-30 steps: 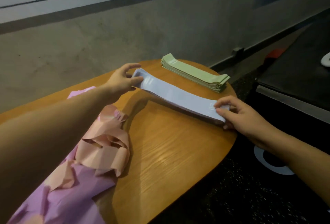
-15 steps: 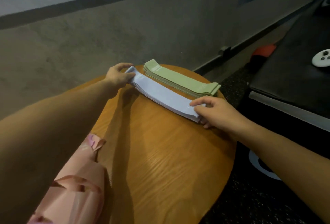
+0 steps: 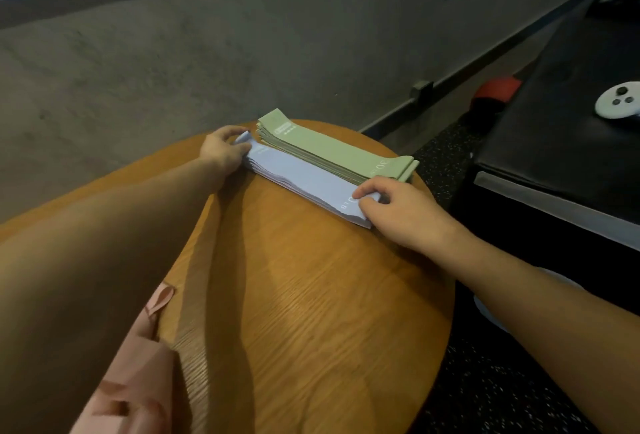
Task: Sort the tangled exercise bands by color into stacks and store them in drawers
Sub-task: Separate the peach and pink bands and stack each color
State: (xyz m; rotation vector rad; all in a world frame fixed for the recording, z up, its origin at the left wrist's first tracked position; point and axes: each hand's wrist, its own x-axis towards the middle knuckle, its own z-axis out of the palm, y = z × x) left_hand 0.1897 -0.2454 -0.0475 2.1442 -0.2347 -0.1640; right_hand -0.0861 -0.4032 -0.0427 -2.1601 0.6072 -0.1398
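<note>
Mid-task view of band sorting on a round wooden counter (image 3: 311,329). Two colour stacks formed at the far side: green stack (image 3: 332,149), squared and lying free against the far edge, and lilac stack (image 3: 301,179), set just beside it on the near side, parallel and apparently touching along the long edge. Lilac stack held at both ends: left hand (image 3: 221,153) at the far-left end, fingers curled round the band ends with the thumb on top; right hand (image 3: 401,208) at the near-right end, fingers bent and pinching the top layers against the thumb.

Judged about halfway: green apparently finished, lilac being aligned, edges of its lower layers fanned and uneven. Left to do: pink bands (image 3: 135,381), crumpled in a loose heap at the near-left corner under the left forearm, unsorted; any further colours hidden below the frame. No drawers visible; storage step not begun.

Appearance of bands: flat, wide loops of thin matte elastic, pale in tone, white weight lettering near one end ("LB" legible on lilac, "30" on green); stacks many layers thick, limp and prone to sliding.
</note>
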